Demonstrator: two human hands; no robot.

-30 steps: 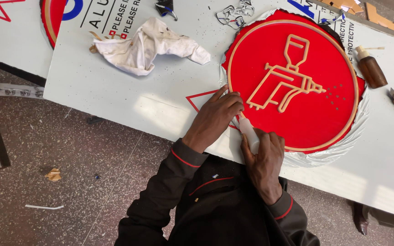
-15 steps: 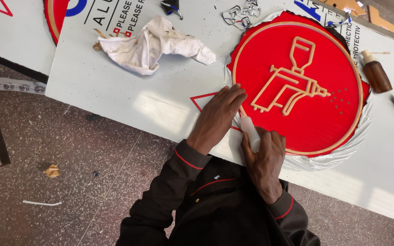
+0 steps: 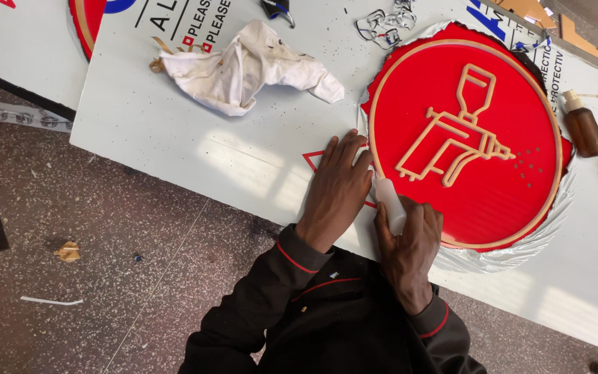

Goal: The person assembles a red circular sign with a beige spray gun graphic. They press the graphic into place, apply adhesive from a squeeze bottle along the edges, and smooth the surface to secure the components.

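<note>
Head view only. Round red sign (image 3: 472, 145) with a raised tan spray-gun outline lies flat on the white table (image 3: 174, 145), crinkled silver film (image 3: 520, 253) sticking out under its lower edge. Right hand (image 3: 410, 242), grip closed around a small white squeeze bottle (image 3: 389, 201), nozzle aimed at the sign's lower-left rim. Left hand (image 3: 340, 187) flat, fingers spread, pressing the table just beside that rim, fingertips touching the sign's edge; it holds nothing.

Change: compared with a second ago the left hand has slid up along the rim and flattened out, where earlier it was bunched lower at the edge. The right hand and bottle stayed in roughly the same spot. My read: work has crept a little along the rim, the left hand steadying the sign while the bottle feeds the seam. Camera also shifted slightly, so the sign sits further right in frame.

Around: crumpled white rag (image 3: 243, 66) upper left, well apart from hands. Brown bottle (image 3: 583, 128) right of the sign. Tangled wire scraps (image 3: 382, 21) near the top edge. Speckled floor (image 3: 70, 228) below the table.
</note>
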